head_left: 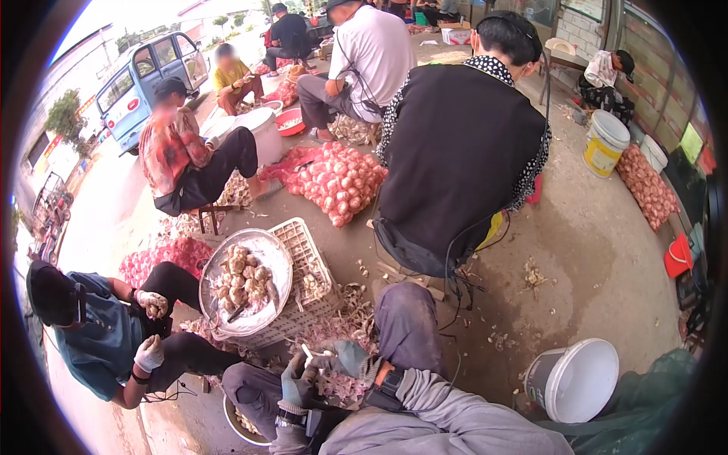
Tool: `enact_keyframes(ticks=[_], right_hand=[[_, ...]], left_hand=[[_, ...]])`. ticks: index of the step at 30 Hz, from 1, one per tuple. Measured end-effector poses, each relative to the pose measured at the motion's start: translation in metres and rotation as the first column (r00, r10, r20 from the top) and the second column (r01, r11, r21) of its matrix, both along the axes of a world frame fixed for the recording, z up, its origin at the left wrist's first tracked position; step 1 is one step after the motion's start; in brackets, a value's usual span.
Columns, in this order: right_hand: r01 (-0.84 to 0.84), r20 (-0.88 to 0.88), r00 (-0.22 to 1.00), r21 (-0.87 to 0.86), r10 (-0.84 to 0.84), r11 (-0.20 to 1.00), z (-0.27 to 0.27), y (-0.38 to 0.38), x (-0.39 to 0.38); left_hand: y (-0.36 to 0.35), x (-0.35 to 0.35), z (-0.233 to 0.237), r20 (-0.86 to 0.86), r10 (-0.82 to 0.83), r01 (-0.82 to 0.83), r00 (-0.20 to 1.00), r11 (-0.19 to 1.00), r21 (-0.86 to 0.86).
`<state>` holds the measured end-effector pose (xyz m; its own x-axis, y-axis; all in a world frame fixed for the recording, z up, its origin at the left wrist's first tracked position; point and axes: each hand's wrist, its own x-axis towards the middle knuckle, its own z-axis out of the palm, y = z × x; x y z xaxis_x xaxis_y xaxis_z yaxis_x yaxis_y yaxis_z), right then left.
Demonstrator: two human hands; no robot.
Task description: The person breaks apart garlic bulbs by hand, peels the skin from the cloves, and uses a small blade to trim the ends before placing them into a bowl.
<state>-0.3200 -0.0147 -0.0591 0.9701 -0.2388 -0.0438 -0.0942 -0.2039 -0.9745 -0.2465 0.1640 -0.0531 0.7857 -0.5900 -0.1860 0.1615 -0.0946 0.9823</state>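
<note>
- Over the seated person's lap in the head view, the gloved left hand [297, 381] is closed around what seems a slim pale piece [306, 352], its upper end jutting above the fingers.
- The gloved right hand [345, 358] is curled close beside it, fingertips turned towards the piece; whether it grips anything cannot be told.
- The step in hand looks like peeling or trimming garlic; the next move probably calls for a steady left hold and small, careful right finger work.
- Papery, pinkish peel [341, 388] litters the floor around the hands.
- Beyond, rounded, tan garlic bulbs [244, 277] are heaped in a round, shallow, shiny tray [271, 244], which rests on a pale lattice crate [322, 305].
- Near the left knee stands a round bowl [230, 419] with pale cloves [246, 423] inside.
</note>
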Motion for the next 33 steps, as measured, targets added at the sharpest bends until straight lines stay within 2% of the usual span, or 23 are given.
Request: enact_keyframes(ticks=[4,6,10,12,16,18,19,21,22,24,26,28,30,33], right_hand=[[-0.086,0.018,0.996,0.033,0.085,0.996,0.000,-0.006,0.000],[-0.162,-0.090,0.981,0.125,0.174,0.979,-0.001,-0.009,0.001],[-0.144,-0.069,0.985,0.156,0.156,0.977,-0.005,-0.010,0.000],[-0.143,0.030,0.989,-0.039,0.144,0.989,0.006,-0.012,-0.003],[-0.192,0.050,0.980,-0.046,0.194,0.980,0.014,-0.016,-0.005],[-0.213,0.193,0.959,0.004,0.208,0.977,0.008,-0.016,-0.003],[-0.213,0.193,0.959,0.003,0.209,0.977,0.007,-0.014,-0.003],[-0.218,0.123,0.974,0.269,0.191,0.938,0.007,-0.012,-0.002],[-0.219,0.123,0.974,0.269,0.192,0.938,0.007,-0.011,-0.002],[-0.198,0.141,0.977,0.345,0.158,0.918,0.010,-0.008,-0.003],[-0.174,0.144,0.981,0.344,0.131,0.923,0.015,-0.004,-0.005],[-0.145,0.148,0.984,0.343,0.099,0.928,0.012,-0.003,-0.004],[-0.051,0.161,0.986,0.130,0.029,0.990,0.000,-0.001,-0.002],[-0.001,0.123,0.992,0.038,-0.004,0.999,0.014,-0.002,-0.005]], left_hand=[[0.001,-0.004,0.009,-0.014,0.008,-0.007,1.000,0.997,0.071],[0.003,-0.002,0.003,-0.008,-0.073,0.073,0.997,0.997,0.035],[0.005,-0.007,0.015,-0.007,-0.048,0.049,0.999,0.997,0.062],[0.007,-0.004,0.020,0.046,-0.110,0.104,0.993,0.988,0.117],[0.011,0.000,0.016,0.006,-0.113,0.112,0.994,0.994,0.013],[0.011,0.001,0.025,-0.034,-0.143,0.143,0.989,0.989,-0.025],[0.013,0.003,0.021,-0.034,-0.143,0.143,0.989,0.989,-0.025],[0.015,0.007,0.018,-0.123,-0.160,0.138,0.979,0.976,-0.171],[0.012,0.008,0.021,-0.042,-0.150,0.144,0.988,0.982,-0.125],[0.006,0.007,0.031,-0.036,-0.135,0.132,0.990,0.988,-0.079],[0.006,0.008,0.027,-0.028,-0.119,0.118,0.992,0.992,-0.035],[0.005,0.010,0.012,-0.130,-0.067,0.054,0.989,0.993,-0.102],[0.008,0.010,0.007,-0.175,-0.045,0.032,0.984,0.996,-0.080],[-0.007,-0.005,0.020,-0.227,0.023,-0.045,0.974,0.995,-0.091]])
